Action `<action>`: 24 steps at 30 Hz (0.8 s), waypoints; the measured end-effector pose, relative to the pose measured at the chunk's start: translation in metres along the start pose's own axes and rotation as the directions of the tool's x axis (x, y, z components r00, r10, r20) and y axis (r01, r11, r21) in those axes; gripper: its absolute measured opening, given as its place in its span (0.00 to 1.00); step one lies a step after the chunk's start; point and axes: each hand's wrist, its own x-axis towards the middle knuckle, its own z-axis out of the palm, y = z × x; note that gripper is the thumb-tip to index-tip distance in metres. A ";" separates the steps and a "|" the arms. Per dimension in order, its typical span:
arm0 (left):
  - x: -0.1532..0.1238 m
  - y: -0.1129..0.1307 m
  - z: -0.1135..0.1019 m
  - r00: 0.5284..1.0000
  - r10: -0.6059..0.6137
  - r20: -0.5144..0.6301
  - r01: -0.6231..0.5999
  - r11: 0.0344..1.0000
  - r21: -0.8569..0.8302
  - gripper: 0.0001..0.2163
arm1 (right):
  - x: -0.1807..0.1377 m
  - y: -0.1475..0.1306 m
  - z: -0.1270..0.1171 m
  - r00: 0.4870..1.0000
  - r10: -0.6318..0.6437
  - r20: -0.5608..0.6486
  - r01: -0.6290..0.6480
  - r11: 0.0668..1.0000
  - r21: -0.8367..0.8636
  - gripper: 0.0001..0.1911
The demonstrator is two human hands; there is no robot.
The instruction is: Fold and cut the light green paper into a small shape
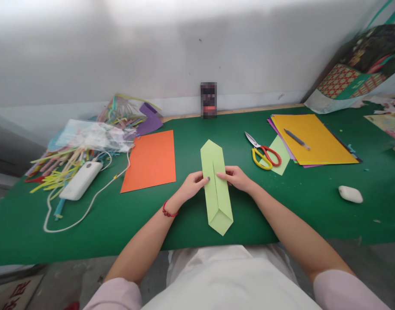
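Note:
A folded light green sheet of paper (218, 198) is held between my hands over the green tabletop. It is long and narrow, with pointed ends and a seam down its middle. My left hand (195, 184) grips its left edge, thumb on top and fingers underneath. On the opposite edge, my right hand (238, 177) pinches it the same way, thumb near the seam. The fingers under the paper are partly hidden. Scissors (265, 157) with one red and one yellow handle lie to the right, partly over a light green paper scrap (283, 159).
Left of my hands lies an orange sheet (152, 161), beside a white power bank (81, 181) with its cable and a heap of colourful strips (68, 161). A pen (296, 139) rests on yellow paper (326, 146) at right, near a white case (350, 194). A phone (208, 100) leans against the wall.

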 end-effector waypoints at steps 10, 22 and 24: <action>-0.002 0.001 0.002 0.989 -0.081 0.121 0.089 0.994 -0.058 0.16 | 0.001 0.002 0.000 1.000 -0.002 -0.010 0.001 0.999 -0.033 0.27; -0.002 0.001 0.002 0.995 -0.067 0.078 0.070 0.997 -0.034 0.17 | 0.001 0.001 -0.004 0.999 -0.003 -0.046 0.001 0.999 -0.040 0.29; 0.000 0.000 0.001 0.999 -0.051 -0.014 0.050 0.997 -0.064 0.18 | -0.002 0.000 -0.002 0.999 -0.010 0.035 0.014 0.993 -0.115 0.26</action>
